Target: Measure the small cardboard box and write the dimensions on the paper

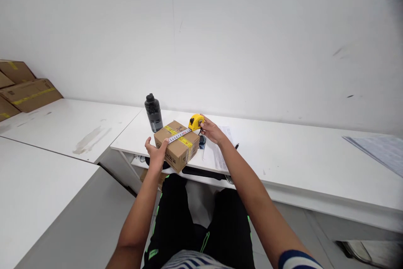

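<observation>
A small brown cardboard box with yellow tape sits at the front edge of the white desk. Across its top runs the white blade of a tape measure, drawn out of a yellow case. My right hand is closed on that case at the box's far right side. My left hand is at the box's left edge, its thumb pressing the blade's end against the box. Some of the left fingers are hidden behind the box.
A dark water bottle stands behind the box. Printed papers, a pen and a small dark blue item lie right of it. More sheets are far right. Taped cartons are stacked at the left against the wall.
</observation>
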